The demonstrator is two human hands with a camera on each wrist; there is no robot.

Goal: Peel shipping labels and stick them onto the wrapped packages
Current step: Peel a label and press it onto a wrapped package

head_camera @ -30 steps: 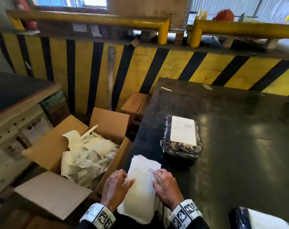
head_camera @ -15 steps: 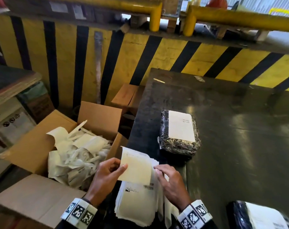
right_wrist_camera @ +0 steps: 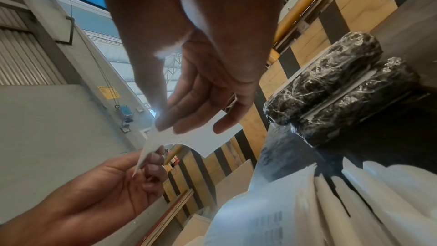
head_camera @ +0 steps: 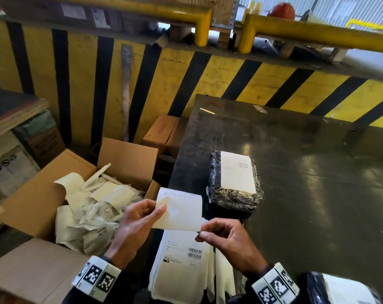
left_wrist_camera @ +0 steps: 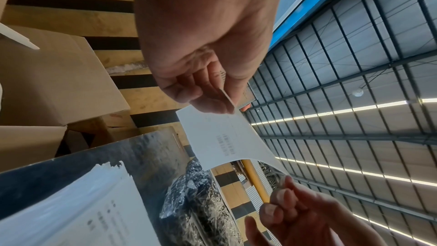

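I hold one white label sheet (head_camera: 179, 209) up above the stack of label sheets (head_camera: 181, 266) at the table's near edge. My left hand (head_camera: 140, 222) pinches its left edge, thumb on the face. My right hand (head_camera: 225, 240) pinches its lower right corner. The same label sheet (left_wrist_camera: 227, 137) bows between both hands in the left wrist view, and its corner shows as the label sheet (right_wrist_camera: 196, 134) under the right fingers. A black wrapped package (head_camera: 234, 181) with a label on top lies just beyond. Another wrapped package (head_camera: 339, 288) sits at the near right.
An open cardboard box (head_camera: 48, 189) full of peeled backing paper (head_camera: 94, 209) stands left of the dark table (head_camera: 306, 194). A smaller brown box (head_camera: 164, 132) sits behind it. A yellow-black striped barrier (head_camera: 142, 84) with yellow rails closes the far side.
Both hands lifted one sheet off the stack. The left hand raised its left edge and the right hand moved from the stack to pinch the sheet's lower right corner.
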